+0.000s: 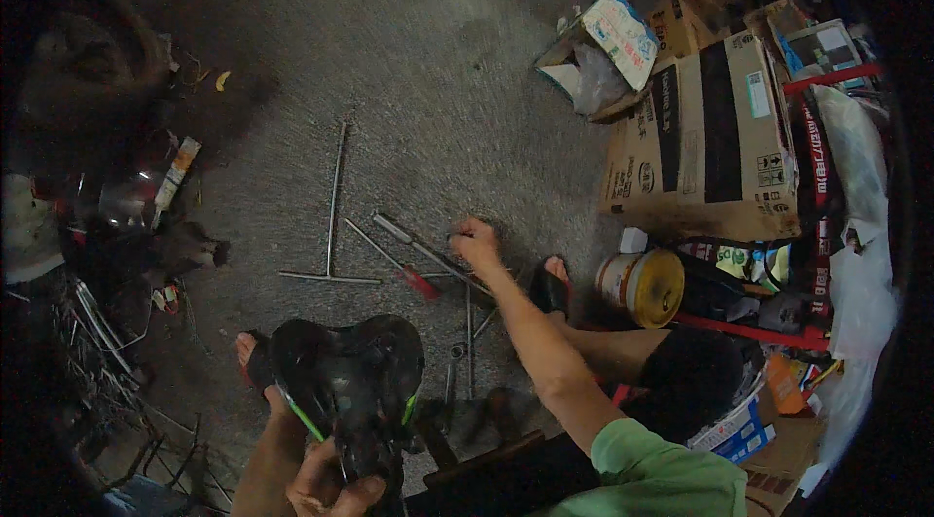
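At the bottom, my left hand (331, 483) grips the narrow nose of a black bicycle saddle (350, 371) with bright green side stripes. My right hand (475, 241) is out over the floor with its fingers curled together; I cannot make out what, if anything, is in them. Just left of it lies a long silver tubular tool (404, 236), next to a red-handled screwdriver (420, 284). A large T-handle wrench (337, 181) lies farther left. More metal bars (470, 356) and a small wrench (453, 371) lie below my right forearm.
Cardboard boxes (710, 142) and an open torn carton (593, 60) line the right side, with a yellow-lidded bucket (652, 286) and red rails (820, 225). At left are a dark wheel (92, 55) and piled metal rods (102, 327). My sandalled feet rest on the concrete floor (418, 79).
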The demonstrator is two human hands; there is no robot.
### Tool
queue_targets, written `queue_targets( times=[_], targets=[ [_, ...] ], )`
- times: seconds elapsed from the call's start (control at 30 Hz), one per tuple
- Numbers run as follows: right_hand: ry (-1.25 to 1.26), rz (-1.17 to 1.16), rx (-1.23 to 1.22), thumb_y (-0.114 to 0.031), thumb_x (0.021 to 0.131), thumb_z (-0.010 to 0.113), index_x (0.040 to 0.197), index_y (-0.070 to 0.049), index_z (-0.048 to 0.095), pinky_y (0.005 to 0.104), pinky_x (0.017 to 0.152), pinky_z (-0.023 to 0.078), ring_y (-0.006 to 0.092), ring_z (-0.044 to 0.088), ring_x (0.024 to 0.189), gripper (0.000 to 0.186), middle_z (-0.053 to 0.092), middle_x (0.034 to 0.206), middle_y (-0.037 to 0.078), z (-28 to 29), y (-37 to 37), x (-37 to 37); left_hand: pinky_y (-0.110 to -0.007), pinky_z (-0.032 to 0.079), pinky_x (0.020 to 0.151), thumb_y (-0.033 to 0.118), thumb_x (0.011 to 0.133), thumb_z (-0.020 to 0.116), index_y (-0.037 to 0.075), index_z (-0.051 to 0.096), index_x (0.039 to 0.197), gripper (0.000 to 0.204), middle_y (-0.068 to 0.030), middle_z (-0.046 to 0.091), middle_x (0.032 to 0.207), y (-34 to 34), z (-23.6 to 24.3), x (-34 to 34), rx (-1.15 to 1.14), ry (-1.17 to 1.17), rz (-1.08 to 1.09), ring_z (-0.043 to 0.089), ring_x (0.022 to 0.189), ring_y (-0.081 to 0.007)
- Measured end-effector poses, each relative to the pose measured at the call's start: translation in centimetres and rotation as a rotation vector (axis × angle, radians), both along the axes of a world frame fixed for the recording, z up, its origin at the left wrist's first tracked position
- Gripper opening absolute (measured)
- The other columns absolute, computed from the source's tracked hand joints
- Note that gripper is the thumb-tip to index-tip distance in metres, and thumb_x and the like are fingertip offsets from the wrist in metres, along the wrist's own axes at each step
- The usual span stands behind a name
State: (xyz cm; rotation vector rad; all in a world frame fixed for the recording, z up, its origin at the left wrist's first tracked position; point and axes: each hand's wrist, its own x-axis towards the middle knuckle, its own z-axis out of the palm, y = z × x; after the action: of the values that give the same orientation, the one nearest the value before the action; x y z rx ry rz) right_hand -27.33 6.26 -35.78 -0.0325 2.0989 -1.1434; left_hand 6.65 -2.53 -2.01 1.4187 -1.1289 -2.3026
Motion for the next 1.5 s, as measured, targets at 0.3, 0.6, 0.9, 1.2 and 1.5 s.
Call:
queue_targets(
  times=[0.3,0.6,0.9,1.2,1.5],
  targets=[
    [-0.820,-0.149,-0.667,-0.013,0.079,0.052,0.082,-0.004,0.056,0.0322,0.056,0.038,0.0205,0.047,0.066,0.010,0.056,0.080,0.010,16.1,-1.7,-3.8,-0.035,0.048,0.089,0.008,0.072,0.064,-0.005,0.057,0.118,0.048,-0.0108,0.065,0.103,0.2,5.8,-3.5,0.090,0.041,0.090,0.062,0.095,-0.0227],
    [-0.448,0.438,-0.411,-0.018,0.085,0.052,0.092,-0.003,0.062,0.0270,0.053,0.042,0.0120,0.049,0.064,0.020,0.056,0.078,0.006,35.6,-0.2,-4.7,-0.044,0.048,0.094,0.015,0.069,0.053,-0.004,0.054,0.125,0.058,-0.0166,0.064,0.113,2.5,7.7,-4.2,0.377,0.465,0.110,0.061,0.103,-0.0296],
    [-0.031,0.602,-0.612,-0.020,0.084,0.064,0.107,-0.006,0.068,0.0271,0.052,0.042,0.0111,0.055,0.063,0.028,0.062,0.080,0.003,37.3,4.5,0.9,-0.037,0.048,0.085,0.019,0.072,0.054,-0.007,0.062,0.103,0.041,-0.0163,0.067,0.103,3.2,5.9,-3.6,0.190,0.515,0.113,0.063,0.091,-0.0288],
    [-0.247,0.472,-0.607,-0.032,0.088,0.063,0.108,-0.002,0.063,0.0342,0.081,0.049,0.0188,0.063,0.089,0.036,0.066,0.095,0.006,39.8,3.5,2.6,-0.034,0.053,0.070,0.023,0.086,0.053,-0.003,0.064,0.095,0.030,-0.0118,0.067,0.092,3.5,5.6,-4.1,-0.068,0.447,0.100,0.065,0.076,-0.0246],
    [-0.307,0.564,-0.496,-0.010,0.088,0.061,0.112,-0.004,0.062,0.0335,0.089,0.047,0.0190,0.062,0.096,0.025,0.065,0.099,0.008,39.2,3.9,0.7,-0.040,0.052,0.077,0.036,0.093,0.046,0.003,0.062,0.108,0.039,-0.0125,0.066,0.102,2.3,5.3,-5.3,0.390,0.369,0.157,0.064,0.088,-0.0267]
  ],
)
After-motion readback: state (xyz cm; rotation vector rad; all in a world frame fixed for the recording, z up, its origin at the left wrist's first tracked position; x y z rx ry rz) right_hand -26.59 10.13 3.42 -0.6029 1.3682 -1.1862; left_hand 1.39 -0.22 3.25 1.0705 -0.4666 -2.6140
